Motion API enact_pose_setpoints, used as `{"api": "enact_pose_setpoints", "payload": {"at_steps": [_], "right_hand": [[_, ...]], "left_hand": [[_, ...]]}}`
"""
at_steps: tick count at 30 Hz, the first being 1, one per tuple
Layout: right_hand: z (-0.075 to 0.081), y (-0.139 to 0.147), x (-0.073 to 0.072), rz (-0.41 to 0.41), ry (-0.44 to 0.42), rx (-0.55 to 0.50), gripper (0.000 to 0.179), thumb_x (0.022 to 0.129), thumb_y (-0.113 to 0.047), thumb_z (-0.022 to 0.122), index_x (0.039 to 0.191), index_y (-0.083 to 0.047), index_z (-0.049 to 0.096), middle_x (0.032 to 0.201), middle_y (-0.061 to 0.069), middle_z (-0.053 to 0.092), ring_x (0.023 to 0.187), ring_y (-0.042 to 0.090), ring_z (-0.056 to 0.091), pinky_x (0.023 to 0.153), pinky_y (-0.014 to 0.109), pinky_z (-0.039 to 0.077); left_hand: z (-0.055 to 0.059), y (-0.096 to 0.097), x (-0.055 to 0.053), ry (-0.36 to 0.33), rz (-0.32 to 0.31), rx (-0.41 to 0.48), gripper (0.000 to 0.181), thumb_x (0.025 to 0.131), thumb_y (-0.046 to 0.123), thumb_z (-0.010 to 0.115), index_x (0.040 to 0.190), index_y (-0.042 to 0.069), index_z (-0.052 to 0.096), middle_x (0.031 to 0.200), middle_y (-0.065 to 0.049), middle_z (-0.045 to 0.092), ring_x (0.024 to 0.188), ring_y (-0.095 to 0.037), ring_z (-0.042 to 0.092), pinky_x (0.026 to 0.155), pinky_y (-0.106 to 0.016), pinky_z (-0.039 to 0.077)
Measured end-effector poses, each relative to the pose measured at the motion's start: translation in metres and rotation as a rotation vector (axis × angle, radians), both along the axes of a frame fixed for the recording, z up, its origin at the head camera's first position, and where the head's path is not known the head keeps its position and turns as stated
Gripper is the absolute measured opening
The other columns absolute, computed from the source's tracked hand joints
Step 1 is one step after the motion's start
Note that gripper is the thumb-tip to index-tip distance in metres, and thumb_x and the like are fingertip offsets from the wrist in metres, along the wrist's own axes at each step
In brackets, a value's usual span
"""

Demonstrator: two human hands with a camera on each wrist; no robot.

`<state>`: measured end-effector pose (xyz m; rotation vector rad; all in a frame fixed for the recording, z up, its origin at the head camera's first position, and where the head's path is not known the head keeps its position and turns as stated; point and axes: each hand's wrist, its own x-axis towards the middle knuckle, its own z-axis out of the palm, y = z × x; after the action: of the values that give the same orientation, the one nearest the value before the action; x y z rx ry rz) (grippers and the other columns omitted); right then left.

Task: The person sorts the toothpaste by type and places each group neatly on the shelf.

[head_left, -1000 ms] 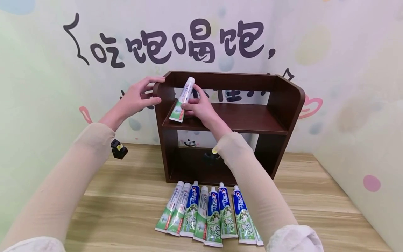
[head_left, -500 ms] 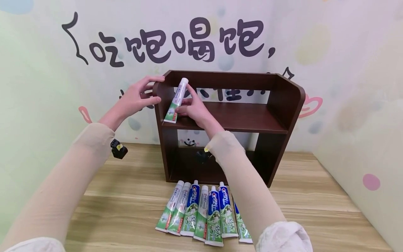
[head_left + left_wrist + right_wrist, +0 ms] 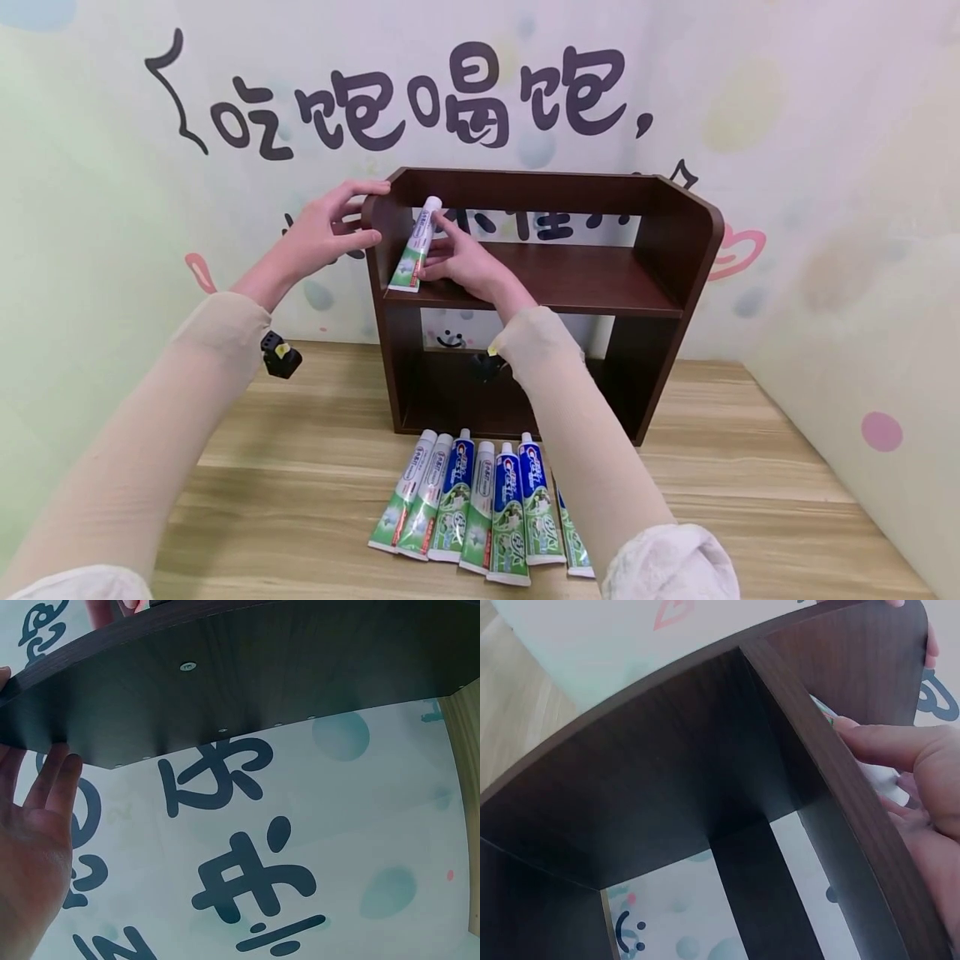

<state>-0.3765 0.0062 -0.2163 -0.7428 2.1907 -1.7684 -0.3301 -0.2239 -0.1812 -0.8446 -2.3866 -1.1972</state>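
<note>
A dark brown two-tier shelf stands on the wooden table. My left hand grips the top corner of its left side panel; in the left wrist view, fingers rest against the panel's outer face. My right hand holds a white and green toothpaste tube between thumb and fingers on the upper tier, close to the left panel. Its white cap points up and it leans right, with the flat end at the upper board's front edge. In the right wrist view, the shelf board and my hand mostly hide it.
Several toothpaste tubes lie side by side before the shelf, caps toward it: white-green ones such as this tube, and blue-green ones such as this tube. My right forearm covers part of the row's right end. A printed wall stands behind.
My right hand has moved left with the toothpaste tube, bringing it beside the left panel; its cap end has then dipped slightly. The left hand keeps its place on the shelf.
</note>
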Motion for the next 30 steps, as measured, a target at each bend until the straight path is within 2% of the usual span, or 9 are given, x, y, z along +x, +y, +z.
{"api": "enact_pose_setpoints", "payload": {"at_steps": [6,14,23,30], "right_hand": [[0.0009,0.0026,-0.0021,0.018,0.014,0.049,0.091,0.088,0.004,0.066,0.159,-0.026,0.017,0.146,0.015,0.045,0.123,0.027,0.059,0.111,0.037,0.046],[-0.0009,0.0009,-0.0031,0.038,0.119,0.182,0.078,0.091,-0.006,0.067,0.157,-0.013,0.026,0.146,0.013,0.052,0.125,0.023,0.057,0.115,0.035,0.042],[-0.002,-0.0005,-0.0056,0.032,0.14,0.205,0.069,0.091,-0.007,0.068,0.153,-0.009,0.036,0.143,0.013,0.055,0.125,0.023,0.056,0.116,0.036,0.04],[-0.0009,-0.0001,-0.0026,0.023,0.157,0.239,0.062,0.092,-0.011,0.068,0.149,-0.011,0.044,0.137,0.01,0.06,0.119,0.021,0.058,0.112,0.035,0.044]], "left_hand": [[0.0003,0.0022,-0.0015,0.008,-0.013,0.005,0.054,0.092,0.008,0.067,0.142,0.012,0.048,0.156,-0.001,0.042,0.136,-0.036,0.049,0.093,-0.011,0.049],[-0.0016,0.0004,-0.0028,0.02,-0.016,0.018,0.053,0.091,0.005,0.067,0.141,0.012,0.05,0.154,-0.002,0.043,0.135,-0.037,0.05,0.093,-0.009,0.048],[-0.0015,0.0004,-0.0021,0.013,-0.002,0.001,0.055,0.091,0.006,0.067,0.143,0.011,0.048,0.155,0.0,0.042,0.136,-0.037,0.049,0.097,-0.012,0.048],[-0.001,0.0001,-0.001,0.005,0.01,-0.001,0.055,0.092,0.008,0.066,0.143,0.013,0.048,0.156,0.001,0.042,0.137,-0.037,0.049,0.095,-0.013,0.05]]}}
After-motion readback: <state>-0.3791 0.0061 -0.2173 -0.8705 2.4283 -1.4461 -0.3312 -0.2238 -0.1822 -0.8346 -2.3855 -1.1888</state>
